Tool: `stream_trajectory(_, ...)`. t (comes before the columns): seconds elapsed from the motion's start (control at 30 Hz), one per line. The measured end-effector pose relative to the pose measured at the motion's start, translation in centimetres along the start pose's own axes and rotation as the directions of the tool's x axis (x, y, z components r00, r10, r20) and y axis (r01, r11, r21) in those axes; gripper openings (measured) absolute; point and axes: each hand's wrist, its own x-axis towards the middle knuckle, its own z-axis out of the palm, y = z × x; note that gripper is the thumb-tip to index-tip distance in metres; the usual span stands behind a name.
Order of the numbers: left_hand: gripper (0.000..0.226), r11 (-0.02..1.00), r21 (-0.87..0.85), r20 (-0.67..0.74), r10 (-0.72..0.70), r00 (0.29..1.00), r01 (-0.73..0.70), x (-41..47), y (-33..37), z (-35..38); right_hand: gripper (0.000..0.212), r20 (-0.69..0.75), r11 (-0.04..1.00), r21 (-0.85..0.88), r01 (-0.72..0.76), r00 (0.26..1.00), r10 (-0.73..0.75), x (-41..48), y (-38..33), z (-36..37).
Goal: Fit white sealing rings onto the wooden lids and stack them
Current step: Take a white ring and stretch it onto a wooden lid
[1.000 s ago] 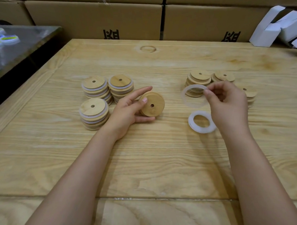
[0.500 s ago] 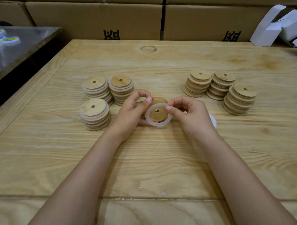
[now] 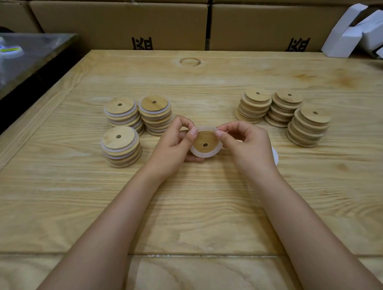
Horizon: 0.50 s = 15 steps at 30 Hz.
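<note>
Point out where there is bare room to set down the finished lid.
Bare table runs between the ringed stacks and plain stacks, back to the boxes; also nearside of both groups. Crowded at centre: left hand and right hand hold the lid, spare rings beside the right.

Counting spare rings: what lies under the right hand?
Only the curved edge of a white ring shows on the table past the right hand. The hand covers the rest, so how many lie there cannot be told.
</note>
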Motion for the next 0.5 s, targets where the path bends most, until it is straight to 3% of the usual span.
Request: stream_trajectory(0.5,0.013,0.999,0.043,-0.074,0.013,0.997,-0.01,0.0,-0.28,0.14,0.008,-0.024,0.999,-0.027,-0.026,0.999,0.026,0.14,0.04,-0.09)
